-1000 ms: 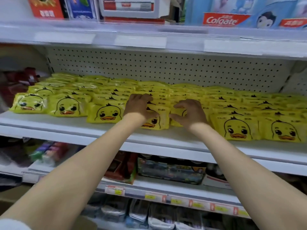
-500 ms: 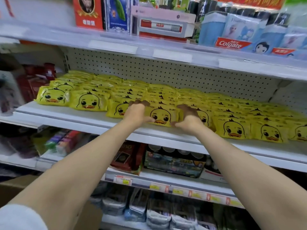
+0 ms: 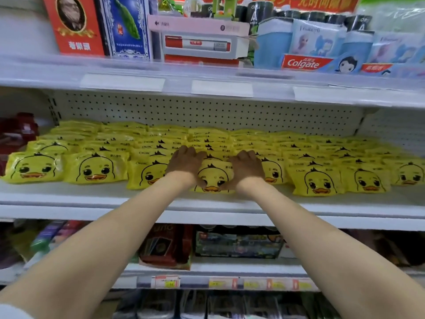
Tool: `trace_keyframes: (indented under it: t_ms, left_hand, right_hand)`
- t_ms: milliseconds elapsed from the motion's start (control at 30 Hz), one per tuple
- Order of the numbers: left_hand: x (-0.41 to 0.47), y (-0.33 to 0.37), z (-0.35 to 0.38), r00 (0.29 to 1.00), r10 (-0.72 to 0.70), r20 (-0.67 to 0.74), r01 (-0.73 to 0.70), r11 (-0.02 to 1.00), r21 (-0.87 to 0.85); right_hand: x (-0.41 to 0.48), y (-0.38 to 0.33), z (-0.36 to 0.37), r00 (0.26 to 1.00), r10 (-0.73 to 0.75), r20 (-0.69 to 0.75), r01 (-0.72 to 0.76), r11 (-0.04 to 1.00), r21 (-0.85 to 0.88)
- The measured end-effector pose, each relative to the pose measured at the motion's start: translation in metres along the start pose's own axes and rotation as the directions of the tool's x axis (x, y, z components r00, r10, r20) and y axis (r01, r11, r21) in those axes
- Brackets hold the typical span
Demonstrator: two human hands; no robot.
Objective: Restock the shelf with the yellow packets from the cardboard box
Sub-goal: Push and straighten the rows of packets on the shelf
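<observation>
The front packet [image 3: 212, 178] sits at the shelf [image 3: 92, 196] edge, mid-row. The left hand [image 3: 187, 163] and right hand [image 3: 247, 165], atop the rows [image 3: 299, 146] a second ago, now flank it, fingers curled over its top, thumbs pinching its face (squaring it, I'd judge). The rows look full; restocking seems nearly done.

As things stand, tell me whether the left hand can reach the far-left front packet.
Probably yes: nothing stands before the far-left packet on the shelf, but the left hand must first release the middle packet it grips.
</observation>
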State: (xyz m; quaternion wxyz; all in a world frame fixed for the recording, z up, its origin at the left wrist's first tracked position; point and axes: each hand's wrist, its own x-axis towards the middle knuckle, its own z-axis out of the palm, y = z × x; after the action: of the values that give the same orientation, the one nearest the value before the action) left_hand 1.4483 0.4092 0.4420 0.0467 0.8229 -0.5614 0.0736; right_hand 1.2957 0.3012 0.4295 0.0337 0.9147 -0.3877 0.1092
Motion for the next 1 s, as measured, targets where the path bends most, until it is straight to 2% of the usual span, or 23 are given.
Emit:
trace_keyframes:
  t_ms: [67,133,200,400,567,733,900,1000]
  left_hand:
    - [0.006,0.005,-0.007,0.999,0.027,0.038,-0.027,1.0,0.015]
    - [0.011,0.011,-0.016,0.995,0.044,0.094,-0.04,0.998,-0.044]
    - [0.015,0.022,-0.026,0.988,0.061,0.14,-0.043,0.991,-0.126]
    - [0.048,0.087,-0.056,0.989,0.099,0.111,-0.063,0.955,-0.288]
    - [0.089,0.201,-0.058,0.978,0.203,0.054,-0.159,0.882,-0.445]
    - [0.138,0.347,-0.046,0.955,0.297,-0.024,-0.255,0.774,-0.579]
    - [0.175,0.475,-0.021,0.925,0.377,-0.052,-0.33,0.727,-0.602]
    - [0.192,0.529,-0.008,0.912,0.407,-0.049,-0.354,0.72,-0.597]
  right_hand:
    - [0.004,0.006,-0.001,0.999,-0.036,0.001,0.036,0.997,0.064]
    - [0.007,0.017,-0.003,0.998,-0.049,0.045,0.035,0.959,0.28]
    - [0.008,0.035,-0.006,0.996,-0.053,0.07,0.011,0.87,0.492]
    - [0.008,0.131,-0.034,0.996,-0.063,0.064,-0.004,0.679,0.734]
    - [-0.012,0.255,-0.055,0.998,0.0,0.065,-0.051,0.62,0.783]
    - [-0.046,0.401,-0.07,0.983,0.182,-0.005,-0.103,0.577,0.81]
    - [-0.082,0.524,-0.074,0.955,0.288,0.066,-0.225,0.566,0.793]
    - [-0.1,0.573,-0.067,0.938,0.343,0.049,-0.244,0.555,0.795]
